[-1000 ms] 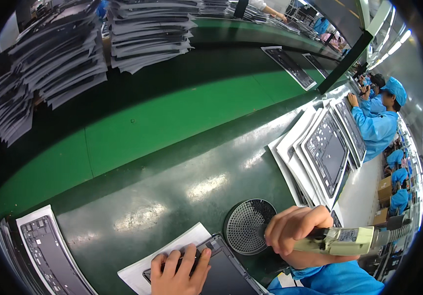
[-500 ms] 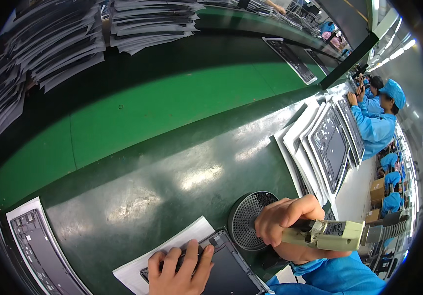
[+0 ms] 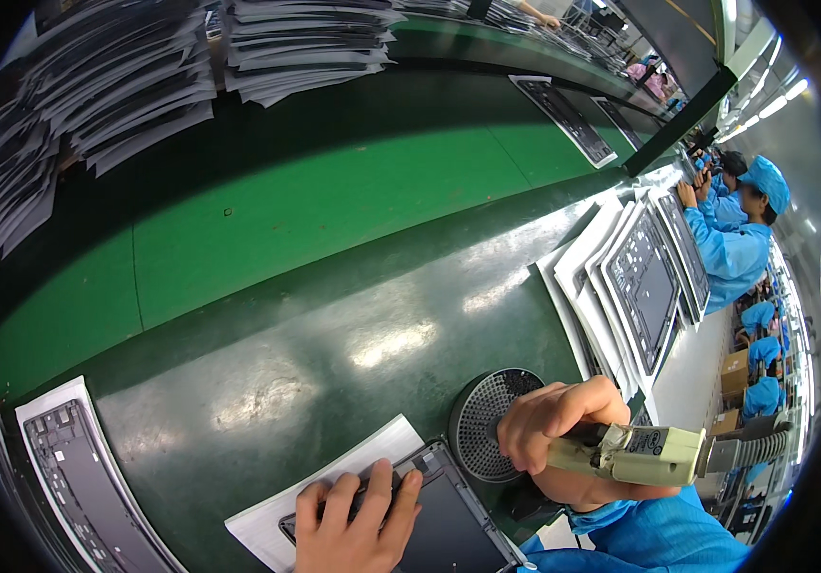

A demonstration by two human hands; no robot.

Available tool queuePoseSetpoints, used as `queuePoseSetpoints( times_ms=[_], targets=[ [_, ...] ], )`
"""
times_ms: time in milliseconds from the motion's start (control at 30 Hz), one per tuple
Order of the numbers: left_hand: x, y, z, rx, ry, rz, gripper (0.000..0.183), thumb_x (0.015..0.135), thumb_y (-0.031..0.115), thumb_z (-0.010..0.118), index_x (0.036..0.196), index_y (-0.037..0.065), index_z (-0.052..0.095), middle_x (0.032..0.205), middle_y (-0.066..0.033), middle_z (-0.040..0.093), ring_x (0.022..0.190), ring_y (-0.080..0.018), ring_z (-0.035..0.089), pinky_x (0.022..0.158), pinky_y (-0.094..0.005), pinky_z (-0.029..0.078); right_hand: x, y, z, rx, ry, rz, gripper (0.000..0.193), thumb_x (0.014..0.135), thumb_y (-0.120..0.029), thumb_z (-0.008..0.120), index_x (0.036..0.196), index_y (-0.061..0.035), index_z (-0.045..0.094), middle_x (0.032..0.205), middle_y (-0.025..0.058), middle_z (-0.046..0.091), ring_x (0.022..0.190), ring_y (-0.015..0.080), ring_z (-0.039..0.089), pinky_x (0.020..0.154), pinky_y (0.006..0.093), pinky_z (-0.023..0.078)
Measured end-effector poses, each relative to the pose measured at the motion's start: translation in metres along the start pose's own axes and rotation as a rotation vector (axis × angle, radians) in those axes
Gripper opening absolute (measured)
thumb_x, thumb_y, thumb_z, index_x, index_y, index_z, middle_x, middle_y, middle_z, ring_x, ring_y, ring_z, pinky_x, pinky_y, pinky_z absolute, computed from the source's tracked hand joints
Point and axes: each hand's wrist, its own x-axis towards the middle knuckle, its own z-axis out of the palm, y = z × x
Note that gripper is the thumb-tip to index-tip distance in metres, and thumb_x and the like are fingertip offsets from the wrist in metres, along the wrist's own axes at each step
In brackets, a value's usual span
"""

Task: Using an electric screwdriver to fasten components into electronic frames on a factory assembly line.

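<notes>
My left hand (image 3: 358,520) lies with fingers spread over the top edge of a dark, flat device panel (image 3: 453,520) at the lower middle. Beneath that panel a white sheet (image 3: 267,520) sticks out to the left. In my right hand (image 3: 563,420) is a cream electric screwdriver (image 3: 659,454), its grey cable leading off to the right. The fingers wrap round the tool's front part, and its tip is hidden. Close behind them stands a round black dish (image 3: 475,430) with a perforated surface and small dark bits, probably screws, near its rim.
Another dark panel with parts (image 3: 76,458) lies on white sheeting at left. Stacked panels with white sheets (image 3: 644,277) stand at right, near a co-worker in blue (image 3: 730,248). Tall stacks (image 3: 133,86) rise beyond the green strip (image 3: 286,215). A dark post (image 3: 678,124) slants at upper right.
The whole view has shifted slightly. Both hands keep nearly the same pose, the left on the panel and the right round the screwdriver.
</notes>
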Motion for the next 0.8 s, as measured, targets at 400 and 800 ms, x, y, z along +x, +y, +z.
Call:
queuePoseSetpoints(
  times_ms=[400,800],
  targets=[
    [0.005,0.002,-0.006,-0.060,0.096,0.036,0.037,0.083,0.022,0.067,0.118,0.009,0.065,0.120,-0.0089,0.057,0.107,-0.0272,0.052,0.091,-0.0427,0.042,0.004,-0.021,0.032,0.082,-0.257,0.239,0.018,0.085,0.005,0.065,0.101,0.0047,0.057,0.072,0.0144,0.061,0.060,0.0302,0.060,0.059,0.0428,0.052],
    [0.006,-0.003,-0.006,-0.081,0.170,0.053,0.033,0.084,0.019,0.061,0.115,0.007,0.066,0.120,-0.0091,0.057,0.105,-0.0269,0.052,0.090,-0.0424,0.043,-0.007,-0.005,0.042,-0.103,-0.184,0.296,0.089,0.079,-0.088,0.042,0.099,-0.0012,0.050,0.060,0.0115,0.058,0.047,0.0228,0.056,0.049,0.0377,0.050]
  ],
)
